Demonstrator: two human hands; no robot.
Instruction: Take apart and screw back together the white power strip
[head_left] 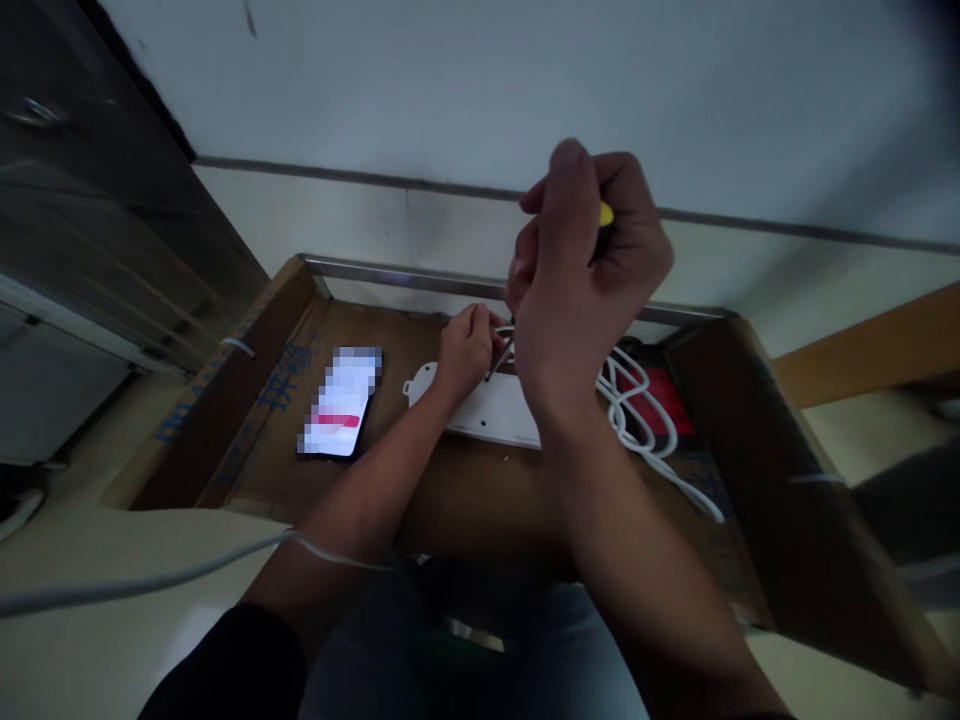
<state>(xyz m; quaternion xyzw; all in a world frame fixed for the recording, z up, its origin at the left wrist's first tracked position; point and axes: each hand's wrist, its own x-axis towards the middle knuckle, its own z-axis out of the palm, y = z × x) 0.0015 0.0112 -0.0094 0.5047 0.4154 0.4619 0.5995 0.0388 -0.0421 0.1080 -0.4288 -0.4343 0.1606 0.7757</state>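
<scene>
My right hand [585, 270] is closed round a screwdriver [604, 222] with a yellow and black handle, held upright. Its shaft [501, 358] points down at a white power strip [495, 408] lying on flattened cardboard [450, 480]. My left hand [466, 352] rests on the strip's left part, fingers curled and pinching near the shaft's tip. What the fingertips pinch is too small to make out. The strip's white cable [637, 415] coils to the right of my right wrist.
A phone [341, 402] with a lit screen lies on the cardboard, left of the strip. A red object [660, 395] sits under the coiled cable. A metal rail [420, 278] runs behind. A thin white cord [150, 580] crosses the lower left. Dark cabinet [90, 200] at left.
</scene>
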